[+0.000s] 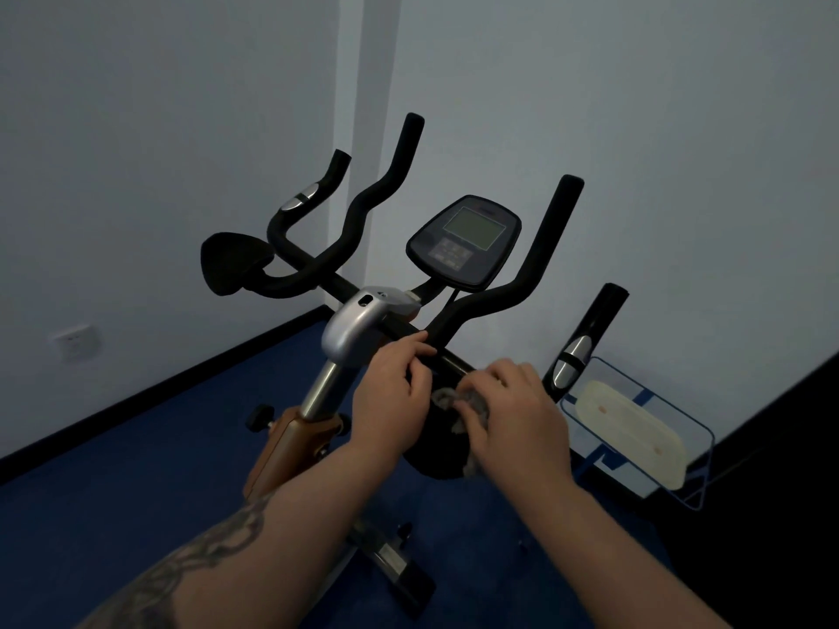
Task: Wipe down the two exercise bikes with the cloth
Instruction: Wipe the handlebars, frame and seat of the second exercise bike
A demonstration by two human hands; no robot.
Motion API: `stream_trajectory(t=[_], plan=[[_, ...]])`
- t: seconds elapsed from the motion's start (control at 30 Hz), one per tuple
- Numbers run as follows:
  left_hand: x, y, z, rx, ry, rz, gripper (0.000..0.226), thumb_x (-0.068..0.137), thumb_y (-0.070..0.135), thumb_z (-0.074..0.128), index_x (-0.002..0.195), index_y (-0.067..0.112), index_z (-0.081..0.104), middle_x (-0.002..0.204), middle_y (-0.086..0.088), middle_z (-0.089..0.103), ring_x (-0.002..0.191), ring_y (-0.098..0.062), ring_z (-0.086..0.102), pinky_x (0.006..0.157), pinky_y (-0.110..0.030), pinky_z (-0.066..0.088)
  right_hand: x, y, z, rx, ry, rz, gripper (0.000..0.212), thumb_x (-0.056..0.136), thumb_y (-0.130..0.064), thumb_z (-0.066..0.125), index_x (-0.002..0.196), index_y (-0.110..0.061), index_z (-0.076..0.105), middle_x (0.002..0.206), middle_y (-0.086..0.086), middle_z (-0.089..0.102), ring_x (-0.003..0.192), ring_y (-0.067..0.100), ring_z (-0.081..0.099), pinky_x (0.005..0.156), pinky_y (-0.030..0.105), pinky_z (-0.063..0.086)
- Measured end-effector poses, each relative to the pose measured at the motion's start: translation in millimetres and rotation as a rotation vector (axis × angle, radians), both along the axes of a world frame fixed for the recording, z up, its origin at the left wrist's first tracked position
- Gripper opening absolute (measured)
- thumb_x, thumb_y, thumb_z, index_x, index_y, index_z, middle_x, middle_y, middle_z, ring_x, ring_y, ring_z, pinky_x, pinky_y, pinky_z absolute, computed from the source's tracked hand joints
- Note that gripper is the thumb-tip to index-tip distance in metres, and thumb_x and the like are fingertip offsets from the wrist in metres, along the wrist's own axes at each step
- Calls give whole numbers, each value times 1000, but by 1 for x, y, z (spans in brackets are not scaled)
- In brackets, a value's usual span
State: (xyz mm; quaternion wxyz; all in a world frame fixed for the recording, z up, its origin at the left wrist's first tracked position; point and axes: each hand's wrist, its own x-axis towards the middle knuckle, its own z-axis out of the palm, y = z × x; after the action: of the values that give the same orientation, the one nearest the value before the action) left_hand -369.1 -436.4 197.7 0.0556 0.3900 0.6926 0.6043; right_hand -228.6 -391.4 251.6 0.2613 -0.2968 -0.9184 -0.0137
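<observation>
An exercise bike (352,331) stands in front of me, with black foam handlebars (363,206), a silver stem cover and a console (465,240) with a grey screen. My left hand (392,385) grips the black crossbar just right of the silver cover. My right hand (513,413) holds a crumpled grey cloth (447,397) against the black elbow pad beneath the bar. Part of the cloth hangs below my right palm. Only this one bike is in view.
Blue carpet (136,515) covers the floor, meeting white walls at a black skirting. A wall socket (75,342) sits low on the left. A clear, blue-edged bin (635,429) holding a cream object stands at the right, behind a handlebar grip. The bike's foot bar (399,565) lies below.
</observation>
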Motion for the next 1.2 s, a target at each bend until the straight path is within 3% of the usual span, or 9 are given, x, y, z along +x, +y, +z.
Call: stream_trajectory(t=[0.1,0.23,0.43,0.53,0.63,0.77,0.93,1.03,1.2], plan=[[2,0,0,2,5,3,32,87,33,36,104,33,63,123,22,56,112,7,50,86,-18,44,-2,3,-1,-89,25,-41,14,85,-30,70,97,-24,66,97,-6,54,94,13,49,64,24,43],[3,0,0,-3,-9,8,32,86,34,37,104,34,63,122,25,56,112,7,50,83,-16,43,20,-23,-22,-153,139,-37,21,77,-27,75,93,-31,62,96,-13,47,88,4,43,52,10,34],[3,0,2,-8,3,23,25,91,26,43,105,30,64,121,22,57,111,6,50,86,-13,40,-6,5,-6,-188,138,-80,14,85,-28,70,97,-28,63,98,-11,48,95,8,46,58,17,33],[6,-1,2,-9,-46,34,24,94,23,48,111,30,62,113,19,60,105,-3,56,85,-23,47,-12,4,-9,-205,182,-104,11,88,-29,66,98,-30,62,98,-12,47,94,6,43,56,13,29],[14,-5,-1,5,-184,42,24,94,32,49,115,34,60,101,8,66,94,-17,63,80,-35,53,5,-19,-26,-309,336,-97,15,86,-26,67,93,-36,58,99,-18,42,93,5,47,60,12,38],[27,-9,-10,65,-253,96,22,94,42,51,115,40,58,110,20,61,105,3,57,85,-19,46,7,-13,-26,-315,323,-62,14,85,-29,67,90,-37,58,97,-19,44,90,4,49,59,15,40],[27,-10,-13,59,-217,117,27,95,43,50,120,37,58,108,24,60,105,10,54,87,-18,45,-20,11,-9,-427,343,-106,4,90,-28,64,93,-29,62,99,-7,50,92,12,52,60,17,36],[27,-11,-13,67,-202,107,27,96,41,50,121,36,58,109,21,61,105,7,55,89,-24,48,-6,-3,-21,-449,410,-88,9,89,-27,66,95,-31,61,98,-13,49,89,7,55,62,13,39],[26,-11,-10,67,-187,120,26,96,41,50,120,34,58,108,23,59,106,5,54,91,-28,49,4,-6,-26,-376,363,-41,14,86,-23,68,91,-32,59,98,-15,48,88,6,55,62,12,40]])
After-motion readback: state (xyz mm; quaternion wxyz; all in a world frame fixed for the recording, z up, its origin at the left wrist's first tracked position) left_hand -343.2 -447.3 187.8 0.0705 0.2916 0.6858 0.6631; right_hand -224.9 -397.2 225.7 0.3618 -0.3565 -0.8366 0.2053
